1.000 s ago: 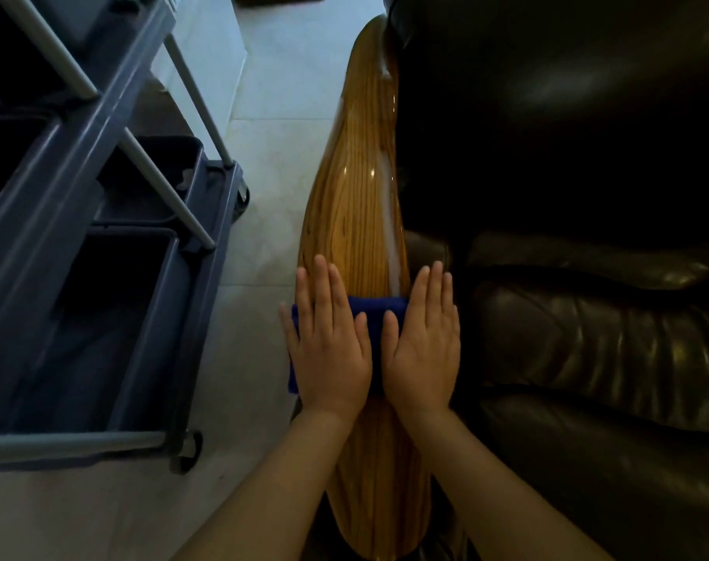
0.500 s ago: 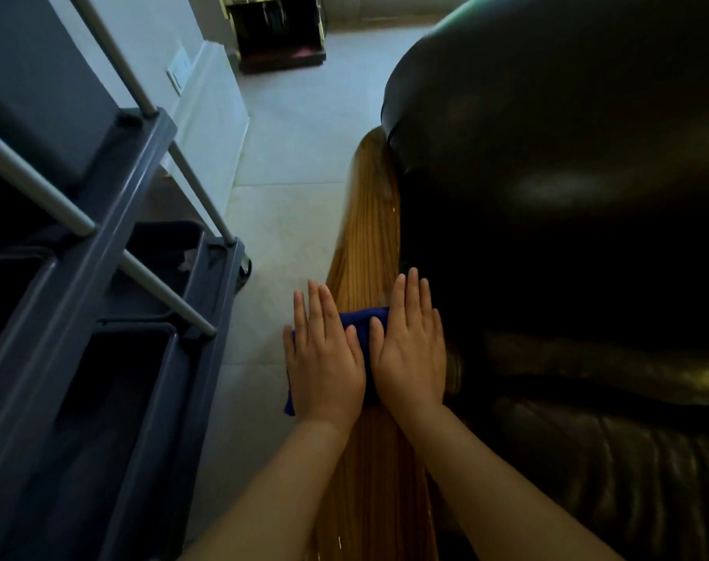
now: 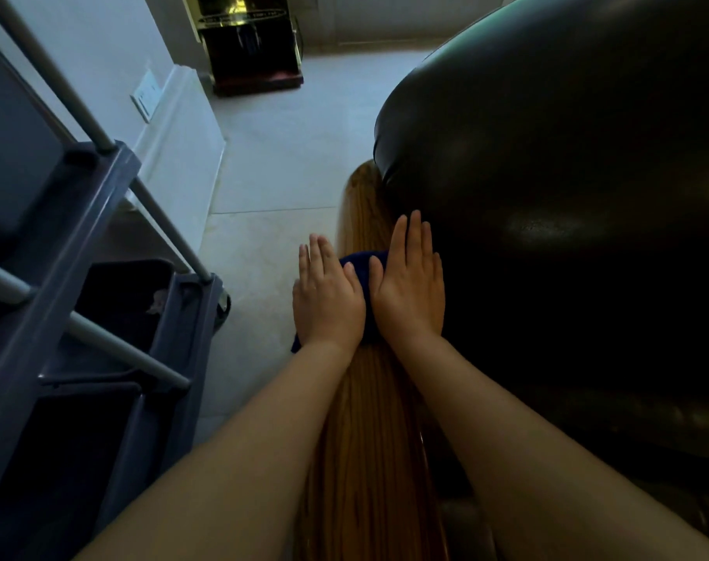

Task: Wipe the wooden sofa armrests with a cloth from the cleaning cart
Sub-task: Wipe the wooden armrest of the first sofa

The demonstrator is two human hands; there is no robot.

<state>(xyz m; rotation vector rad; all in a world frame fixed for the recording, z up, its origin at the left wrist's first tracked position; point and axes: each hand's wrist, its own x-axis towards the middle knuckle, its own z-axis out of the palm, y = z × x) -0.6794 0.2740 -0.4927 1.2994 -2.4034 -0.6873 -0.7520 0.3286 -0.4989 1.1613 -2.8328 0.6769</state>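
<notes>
A: Your left hand (image 3: pixel 327 302) and right hand (image 3: pixel 410 293) lie flat, pinning the cloth (image 3: pixel 359 264) on the armrest (image 3: pixel 375 431), gripping nothing.

B: Risk?

A: Cloth overhanging the armrest's cart-side edge could slip off.

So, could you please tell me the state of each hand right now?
Left hand: open, flat on the dark blue cloth.
Right hand: open, flat on it too.

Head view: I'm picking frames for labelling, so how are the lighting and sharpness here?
Head view: dim overall; the black sofa is nearly featureless apart from soft glare; the wooden armrest shows blurred grain; wide-angle bending curves the cart rails.
</notes>
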